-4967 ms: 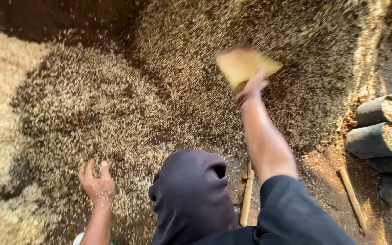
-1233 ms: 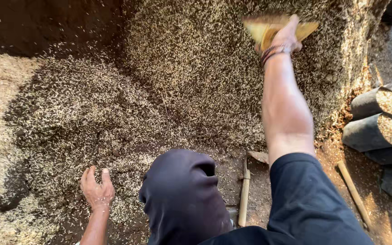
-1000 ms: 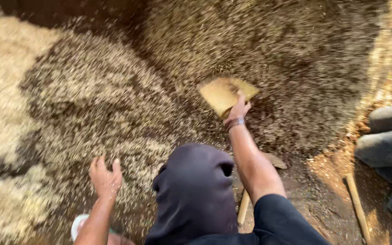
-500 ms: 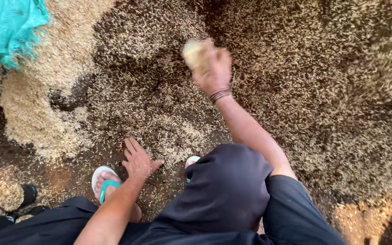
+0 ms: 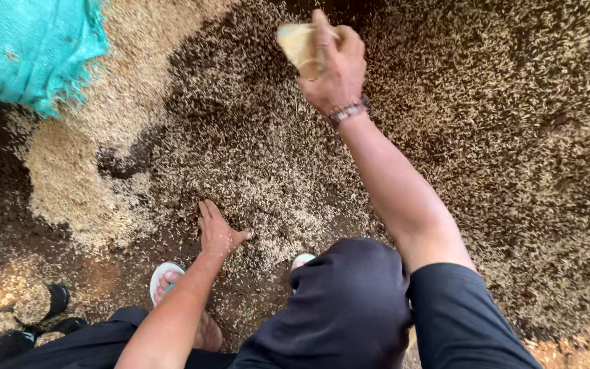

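My right hand (image 5: 336, 65) is stretched forward over a big heap of grain husk (image 5: 500, 137) and grips a flat yellowish scoop board (image 5: 296, 42) at the top of the view. Lower down, my left hand (image 5: 218, 232) rests flat on the husk-strewn ground, fingers spread, with nothing in it. I squat with a dark-clothed knee (image 5: 349, 301) between my arms. A foot in a white sandal (image 5: 166, 280) sits just below the left hand.
A teal woven sack (image 5: 29, 48) lies at the upper left beside a paler pile of husk (image 5: 90, 178). Dark round containers filled with husk (image 5: 32, 311) stand at the lower left. Bare brown earth shows along the left edge.
The view has swung left and down, so the teal sack came in and the logs left. My right hand swept the board down the heap; my left hand dropped flat onto the ground.
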